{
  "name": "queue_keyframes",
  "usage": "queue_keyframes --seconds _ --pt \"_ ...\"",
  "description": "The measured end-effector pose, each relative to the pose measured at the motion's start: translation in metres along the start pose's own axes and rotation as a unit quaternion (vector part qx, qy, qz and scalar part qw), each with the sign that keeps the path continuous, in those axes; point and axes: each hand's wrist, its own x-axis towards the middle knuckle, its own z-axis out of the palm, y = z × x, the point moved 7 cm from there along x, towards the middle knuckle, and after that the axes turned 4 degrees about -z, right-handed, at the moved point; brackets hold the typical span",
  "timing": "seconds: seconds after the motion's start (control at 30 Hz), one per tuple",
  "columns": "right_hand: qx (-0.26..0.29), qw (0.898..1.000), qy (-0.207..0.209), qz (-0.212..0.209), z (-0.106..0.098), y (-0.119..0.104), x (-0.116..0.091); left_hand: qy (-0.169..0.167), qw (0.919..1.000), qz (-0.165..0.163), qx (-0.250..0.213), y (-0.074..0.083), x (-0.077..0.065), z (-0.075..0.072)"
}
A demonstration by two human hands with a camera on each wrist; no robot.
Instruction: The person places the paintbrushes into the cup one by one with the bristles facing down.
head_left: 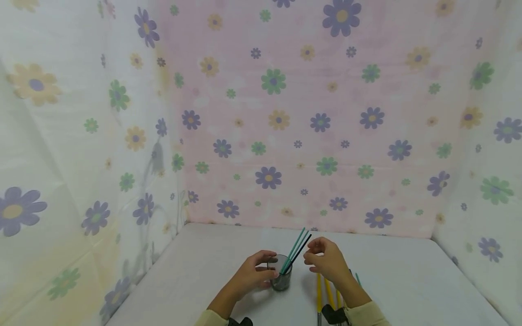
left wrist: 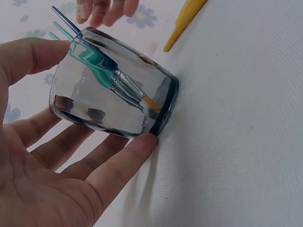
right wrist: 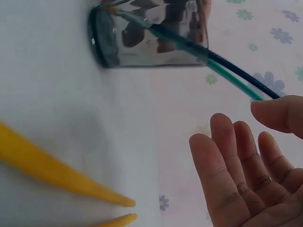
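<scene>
A clear glass cup (head_left: 281,284) with a dark base stands on the white table, holding two teal paintbrushes (left wrist: 100,71) and a dark blue paintbrush (right wrist: 236,72), bristles down, handles leaning out over the rim. My left hand (head_left: 252,274) holds the cup from the left, its thumb at the rim and its fingers curved round the side in the left wrist view. Just right of the handle ends is my right hand (head_left: 329,261), fingers loosely bent and holding nothing. In the right wrist view its thumb (right wrist: 279,113) overlaps the handle tips; whether it touches them I cannot tell.
Yellow-handled paintbrushes (head_left: 319,292) lie on the table (head_left: 228,240) below my right forearm, with a teal handle tip (head_left: 358,279) beside it. Flower-printed sheets (head_left: 302,149) enclose the table at the back and both sides.
</scene>
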Motion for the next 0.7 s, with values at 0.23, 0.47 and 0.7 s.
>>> queue_keyframes --seconds 0.23,0.47,0.7 --pt "-0.05 0.999 -0.011 0.008 -0.007 0.01 0.0 -0.018 0.9997 0.005 -0.013 0.004 -0.002 0.002" --pt "-0.077 0.997 -0.023 0.019 -0.012 0.017 -0.003 -0.022 0.9995 0.013 -0.017 0.006 -0.004 0.002" --pt "-0.098 0.994 -0.039 0.017 -0.022 0.022 -0.006 -0.023 0.9997 0.006 -0.006 0.005 -0.004 0.003"
